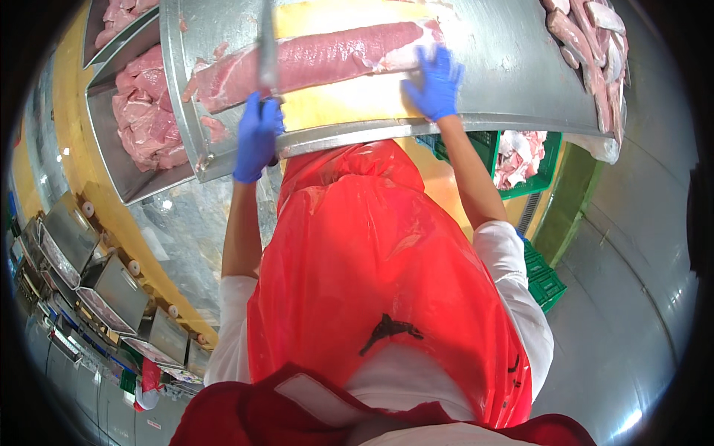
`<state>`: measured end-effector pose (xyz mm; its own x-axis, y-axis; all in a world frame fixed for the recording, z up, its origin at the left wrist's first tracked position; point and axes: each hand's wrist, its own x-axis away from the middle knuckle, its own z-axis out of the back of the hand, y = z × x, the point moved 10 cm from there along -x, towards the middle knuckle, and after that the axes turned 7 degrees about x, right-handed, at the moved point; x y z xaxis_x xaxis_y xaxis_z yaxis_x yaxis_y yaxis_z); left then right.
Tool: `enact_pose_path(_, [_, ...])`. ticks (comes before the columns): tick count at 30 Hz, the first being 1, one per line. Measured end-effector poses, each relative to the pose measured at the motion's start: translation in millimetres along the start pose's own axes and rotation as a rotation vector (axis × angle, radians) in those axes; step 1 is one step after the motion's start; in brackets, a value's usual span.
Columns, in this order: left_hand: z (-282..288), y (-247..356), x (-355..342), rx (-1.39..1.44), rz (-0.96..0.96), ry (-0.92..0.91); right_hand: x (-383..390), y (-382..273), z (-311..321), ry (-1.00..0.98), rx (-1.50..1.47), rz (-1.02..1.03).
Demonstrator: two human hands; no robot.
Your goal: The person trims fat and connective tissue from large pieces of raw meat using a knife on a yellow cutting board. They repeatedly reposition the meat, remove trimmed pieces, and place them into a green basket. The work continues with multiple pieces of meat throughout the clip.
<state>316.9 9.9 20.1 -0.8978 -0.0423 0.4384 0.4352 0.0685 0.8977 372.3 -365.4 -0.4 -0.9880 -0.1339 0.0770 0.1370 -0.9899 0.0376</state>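
A long piece of pink meat (327, 61), pale at its right end, lies across a yellow cutting board (349, 104) on the metal table. My left hand (256, 143), in a blue glove, is closed round the handle of a knife (267, 56). Its blade, smeared by motion, points away from me over the left part of the meat. My right hand (436, 83), also gloved in blue, has its fingers spread at the meat's pale right end. Small meat scraps (216, 129) lie left of the board.
Left of the table (513, 74), a metal bin (111, 141) holds meat pieces. Long pale cuts (591, 44) are heaped at its right end. A green crate (552, 167) with trimmings stands below the front edge. Metal carts (115, 290) and a person (149, 386) are at the lower left.
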Motion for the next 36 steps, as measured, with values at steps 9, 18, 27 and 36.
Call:
enact_pose_path(9, [-129, -38, -43, -0.353, -0.072, -0.068, 134, 184, -71, -0.006, -0.335, -0.433])
enact_pose_path(18, [-147, -34, -68, -0.653, -0.413, 0.208, 171, 162, -52, 0.106, -0.506, -0.173])
enact_pose_path(27, [-150, -37, -63, -0.667, -0.466, 0.269, 214, 190, -79, -0.056, -0.654, -0.18])
enact_pose_path(36, [-180, -116, 171, -1.101, -0.717, -0.077, 190, 152, -47, -0.054, -0.788, -0.103])
